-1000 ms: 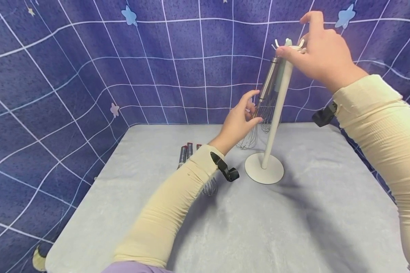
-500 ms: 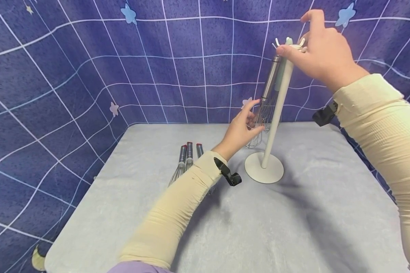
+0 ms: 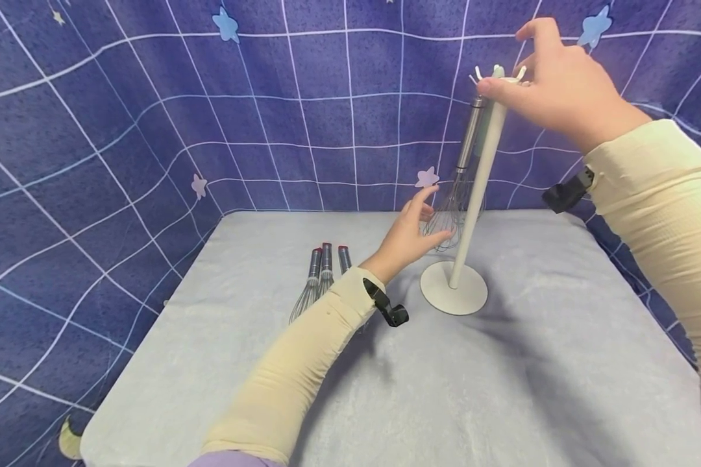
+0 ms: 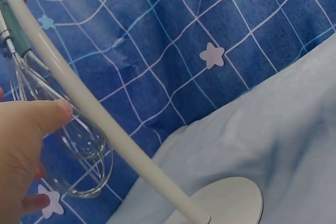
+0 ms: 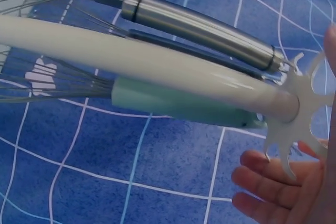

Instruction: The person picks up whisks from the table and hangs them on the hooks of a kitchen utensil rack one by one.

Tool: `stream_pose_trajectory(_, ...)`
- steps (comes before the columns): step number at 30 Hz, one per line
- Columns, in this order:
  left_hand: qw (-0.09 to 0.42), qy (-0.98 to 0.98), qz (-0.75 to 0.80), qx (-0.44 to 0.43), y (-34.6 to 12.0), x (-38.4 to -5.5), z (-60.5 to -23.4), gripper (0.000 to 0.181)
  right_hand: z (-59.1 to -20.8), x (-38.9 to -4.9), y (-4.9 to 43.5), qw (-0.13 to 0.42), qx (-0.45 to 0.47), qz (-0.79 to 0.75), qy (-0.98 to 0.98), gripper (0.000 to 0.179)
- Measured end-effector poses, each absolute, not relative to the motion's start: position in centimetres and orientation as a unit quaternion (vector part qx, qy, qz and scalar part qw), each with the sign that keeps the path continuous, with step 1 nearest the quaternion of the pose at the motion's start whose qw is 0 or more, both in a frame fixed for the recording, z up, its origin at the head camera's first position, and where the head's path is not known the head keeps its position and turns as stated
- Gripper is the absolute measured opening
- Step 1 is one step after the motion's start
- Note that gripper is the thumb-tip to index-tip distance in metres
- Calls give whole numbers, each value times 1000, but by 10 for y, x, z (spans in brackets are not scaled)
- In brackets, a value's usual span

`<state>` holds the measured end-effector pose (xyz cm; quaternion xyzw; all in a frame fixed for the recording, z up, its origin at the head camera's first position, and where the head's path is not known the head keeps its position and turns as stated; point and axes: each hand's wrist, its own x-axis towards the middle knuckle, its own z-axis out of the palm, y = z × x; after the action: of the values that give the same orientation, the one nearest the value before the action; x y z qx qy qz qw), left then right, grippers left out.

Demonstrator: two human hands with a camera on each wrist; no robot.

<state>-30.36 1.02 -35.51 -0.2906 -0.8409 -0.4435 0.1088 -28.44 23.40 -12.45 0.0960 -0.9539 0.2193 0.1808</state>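
Note:
A cream stand (image 3: 477,188) with a round base and a crown of hooks leans slightly right in the head view. From its hooks hang a steel-handled whisk (image 5: 205,27), a second metal-handled whisk (image 5: 199,52) partly behind the pole, and a green-handled whisk (image 5: 178,103). My right hand (image 3: 566,84) holds the stand's top, thumb against the crown, index finger raised. Beside the steel whisk's wire loops is my left hand (image 3: 405,239), thumb and fingers spread apart and holding nothing. In the left wrist view its thumb (image 4: 50,115) overlaps the wires; contact is unclear.
Several whisks (image 3: 326,261) with red-tipped handles lie on the grey cloth-covered table (image 3: 222,311), partly hidden by my left forearm. A blue gridded curtain (image 3: 304,117) with stars hangs behind and left of the table.
My left hand has moved down from near the steel whisk's handle to beside its wires. That whisk has shifted right and hangs nearer the pole. My right hand stays on the stand's top.

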Motion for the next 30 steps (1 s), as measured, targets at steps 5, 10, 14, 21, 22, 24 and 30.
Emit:
stream_pose_trajectory(5, 110, -845, -444, -276, -3, -306, -357, 89, -121, -287, 241, 145, 115, 270, -945, 94)
stream_pose_trajectory(10, 121, -851, -440, -262, -21, -308, -357, 90, -121, -294, 251, 124, 159, 299, -933, 86)
stream_pose_trajectory(14, 123, -855, -437, -251, -38, -310, -356, 92, -121, -299, 260, 112, 196, 316, -921, 81)
stream_pose_trajectory(21, 129, -867, -422, -232, -76, -309, -356, 92, -124, -304, 275, 76, 254, 363, -893, 75)
stream_pose_trajectory(22, 128, -869, -418, -231, -82, -309, -357, 92, -124, -305, 277, 73, 258, 372, -889, 74)
stream_pose_trajectory(24, 125, -873, -414, -224, -94, -307, -357, 93, -125, -306, 280, 73, 263, 383, -883, 73)
stream_pose_trajectory(30, 124, -879, -412, -203, -131, -303, -361, 93, -125, -307, 282, 74, 266, 391, -878, 74)
